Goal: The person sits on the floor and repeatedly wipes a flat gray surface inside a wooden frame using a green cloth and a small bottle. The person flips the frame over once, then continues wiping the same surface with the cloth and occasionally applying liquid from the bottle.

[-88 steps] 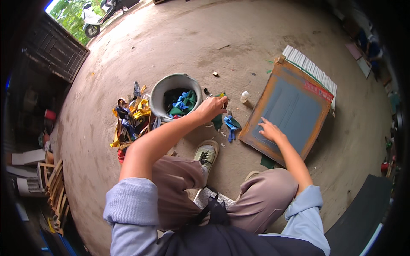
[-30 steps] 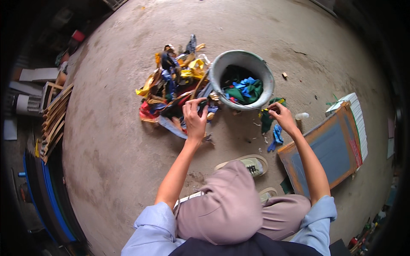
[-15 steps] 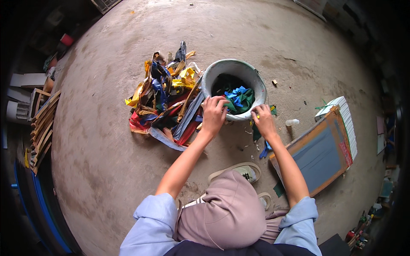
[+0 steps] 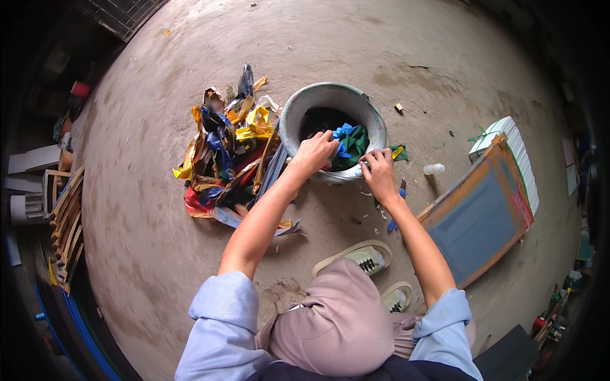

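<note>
Head view, upper centre of frame. Grey bucket (image 4: pixel 333 96) on concrete floor (image 4: pixel 159 254), holding blue and green cloth scraps (image 4: pixel 351 141). My left hand (image 4: pixel 314 152): grip closed on a blue scrap at the rim. My right hand (image 4: pixel 379 171): fingers curled over the near rim, steadying. Step judged: pulling scraps from bucket; next, lift clear. Scrap pile (image 4: pixel 229 159) lies left of bucket.

Light-blue rolled sleeves, mauve trousers, pale sneakers with green-patterned tops.
</note>
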`<state>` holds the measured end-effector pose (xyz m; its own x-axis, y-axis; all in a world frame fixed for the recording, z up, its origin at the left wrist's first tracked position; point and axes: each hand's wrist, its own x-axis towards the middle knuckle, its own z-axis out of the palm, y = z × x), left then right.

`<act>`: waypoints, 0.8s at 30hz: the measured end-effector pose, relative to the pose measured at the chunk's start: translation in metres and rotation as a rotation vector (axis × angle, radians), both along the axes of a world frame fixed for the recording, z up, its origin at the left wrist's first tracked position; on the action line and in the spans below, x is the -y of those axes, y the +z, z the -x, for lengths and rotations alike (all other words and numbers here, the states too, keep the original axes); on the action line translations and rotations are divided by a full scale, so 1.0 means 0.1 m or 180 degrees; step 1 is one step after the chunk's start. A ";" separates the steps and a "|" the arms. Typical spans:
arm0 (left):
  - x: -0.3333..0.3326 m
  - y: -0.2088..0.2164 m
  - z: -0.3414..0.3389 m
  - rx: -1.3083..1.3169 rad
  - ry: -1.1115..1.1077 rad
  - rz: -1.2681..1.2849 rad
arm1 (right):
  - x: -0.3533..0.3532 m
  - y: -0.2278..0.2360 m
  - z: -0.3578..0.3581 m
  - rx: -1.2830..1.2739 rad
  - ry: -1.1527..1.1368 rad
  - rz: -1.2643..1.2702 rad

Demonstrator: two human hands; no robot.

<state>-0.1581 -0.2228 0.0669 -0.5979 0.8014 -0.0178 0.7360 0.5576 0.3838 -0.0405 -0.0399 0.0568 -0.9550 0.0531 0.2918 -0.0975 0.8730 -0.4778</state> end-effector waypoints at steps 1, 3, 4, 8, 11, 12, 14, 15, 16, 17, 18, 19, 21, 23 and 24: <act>-0.02 0.00 -0.02 -0.0086 0.0069 -0.0006 | -0.01 -0.01 0.00 0.0006 0.0003 -0.0002; -0.07 -0.03 0.01 0.0038 0.0147 0.0312 | -0.01 -0.01 -0.01 0.0005 -0.0061 -0.0045; -0.01 -0.05 0.07 0.0070 0.0229 0.0514 | 0.07 0.00 0.03 -0.0026 -0.0051 -0.0021; -0.04 -0.11 0.06 -0.0007 0.0546 -0.0052 | 0.08 0.00 0.04 0.0048 -0.0082 0.0044; -0.26 0.11 -0.05 0.0666 0.0614 -0.1417 | 0.02 0.10 0.06 -0.0260 -0.0164 0.0756; -0.37 0.30 -0.10 0.1512 0.0870 -0.1508 | 0.00 0.18 0.07 -0.0203 -0.0303 0.1650; -0.43 0.40 -0.12 0.2881 0.0875 -0.2232 | 0.04 0.35 0.11 -0.0073 -0.0527 0.3518; -0.51 0.50 -0.17 0.3047 0.0854 -0.2423 | -0.02 0.47 0.12 -0.0187 -0.0437 0.3949; -0.61 0.58 -0.23 0.3228 0.0807 -0.2620 | -0.09 0.51 0.07 -0.0069 -0.0553 0.4166; -0.70 0.63 -0.27 0.3416 0.0756 -0.2809 | -0.16 0.53 0.02 0.0043 -0.0677 0.4386; -0.76 0.61 -0.29 0.3263 0.0764 -0.2604 | -0.22 0.56 -0.03 0.0153 -0.0790 0.4612; -0.84 0.60 -0.32 0.2827 0.0735 -0.2390 | -0.27 0.61 -0.08 0.0170 -0.0765 0.4812; -1.03 0.57 -0.44 0.2356 0.0652 -0.2099 | -0.48 0.52 -0.22 0.0134 -0.0898 0.4548; -1.28 0.54 -0.64 0.2283 0.0623 -0.2026 | -0.78 0.34 -0.44 -0.0257 -0.1148 0.4471; -1.38 0.48 -0.71 0.2302 0.0652 -0.2013 | -0.91 0.35 -0.56 -0.0442 -0.1511 0.4554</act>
